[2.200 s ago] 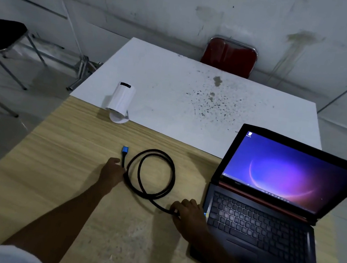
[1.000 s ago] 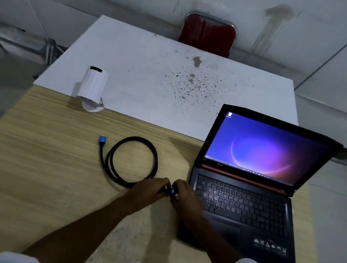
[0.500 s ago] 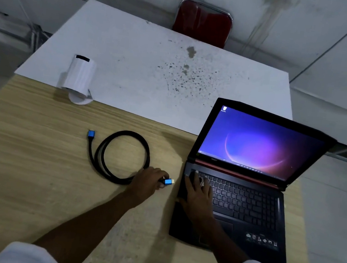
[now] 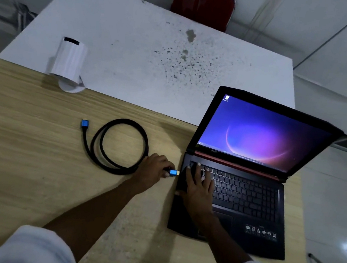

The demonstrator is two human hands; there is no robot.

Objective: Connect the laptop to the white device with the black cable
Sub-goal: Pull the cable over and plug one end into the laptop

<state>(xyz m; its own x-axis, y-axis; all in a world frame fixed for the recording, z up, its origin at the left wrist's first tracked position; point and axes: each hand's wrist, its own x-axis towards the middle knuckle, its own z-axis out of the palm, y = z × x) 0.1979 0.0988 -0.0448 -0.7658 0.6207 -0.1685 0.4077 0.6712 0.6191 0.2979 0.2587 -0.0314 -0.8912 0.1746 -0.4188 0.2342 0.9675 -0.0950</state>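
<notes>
A black laptop stands open on the wooden table with its screen lit purple. The black cable lies coiled to its left. One blue plug rests free on the wood. My left hand grips the other blue plug, whose tip points at the laptop's left side, a small gap away. My right hand lies flat, fingers spread, on the left part of the keyboard. The white cylindrical device stands at the back left, at the white board's edge.
A white board with dark specks covers the far half of the table. A red chair stands behind it. The table's right edge runs just past the laptop.
Earlier both hands met at the plug. My right hand then let go and settled on the keyboard. My left hand kept the plug and has brought it nearer the laptop's left side.
</notes>
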